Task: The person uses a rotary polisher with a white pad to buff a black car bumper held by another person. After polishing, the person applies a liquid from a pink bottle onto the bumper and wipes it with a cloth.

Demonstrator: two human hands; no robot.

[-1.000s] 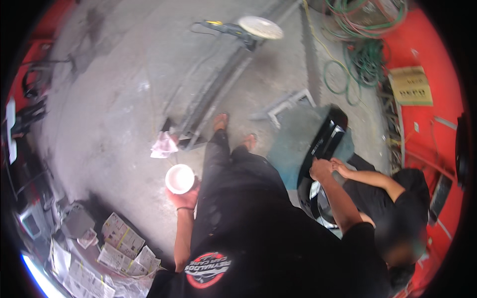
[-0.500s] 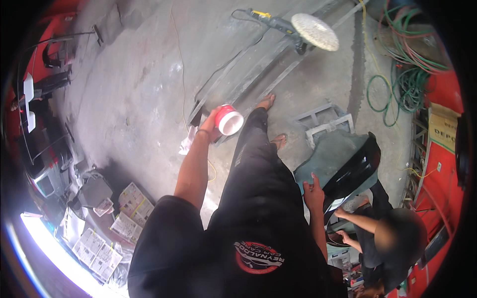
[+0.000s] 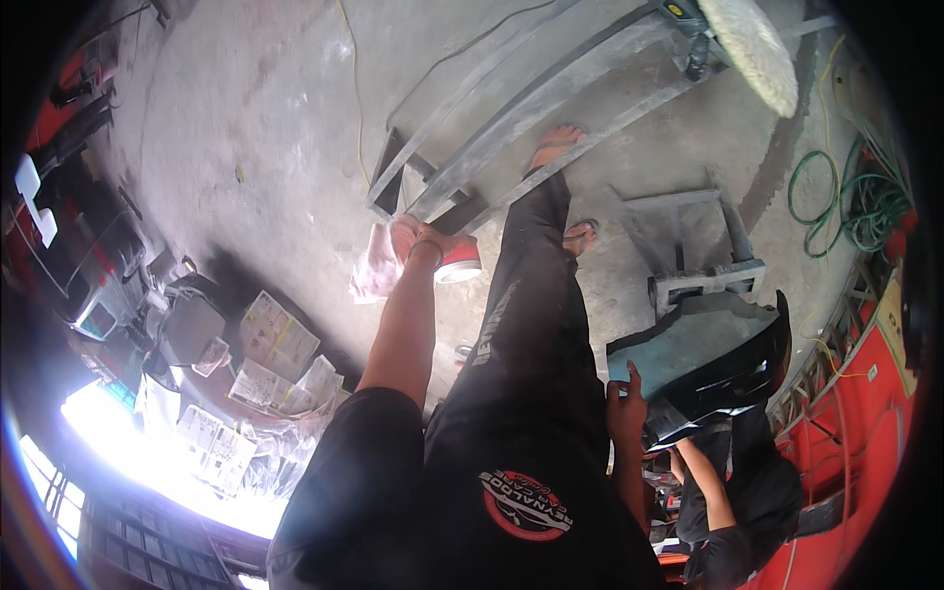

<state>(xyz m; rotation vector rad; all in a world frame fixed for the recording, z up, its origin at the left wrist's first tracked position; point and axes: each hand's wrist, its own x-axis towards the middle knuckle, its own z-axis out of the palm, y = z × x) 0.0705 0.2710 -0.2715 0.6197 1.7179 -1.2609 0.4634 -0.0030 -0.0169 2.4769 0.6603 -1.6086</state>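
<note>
My left hand (image 3: pixel 431 242) is closed on the side of a round red tub (image 3: pixel 460 262) with a white end, low by the end of a grey metal stand. A pale pink cloth (image 3: pixel 377 273) hangs beside that hand, at the stand's end. Out at my right side, my right hand (image 3: pixel 626 410) has a finger stretched out and others partly bent, with nothing visible in it. Nearest to it lies a glossy black, curved car body panel (image 3: pixel 733 369) with a grey-green face.
A grey metal stand (image 3: pixel 551 93) runs up and right, bearing a polisher (image 3: pixel 696 54) with a white fluffy pad. A small metal frame (image 3: pixel 703 270) stands on the floor. A crouching co-worker (image 3: pixel 742 482) touches the panel. Green hose (image 3: pixel 865 211) lies coiled right; papered parts (image 3: pixel 280 334) sit left.
My left hand has lowered the red tub toward the stand's end and the cloth. The view has shifted and tilted, so the polisher now shows farther right and closer.
</note>
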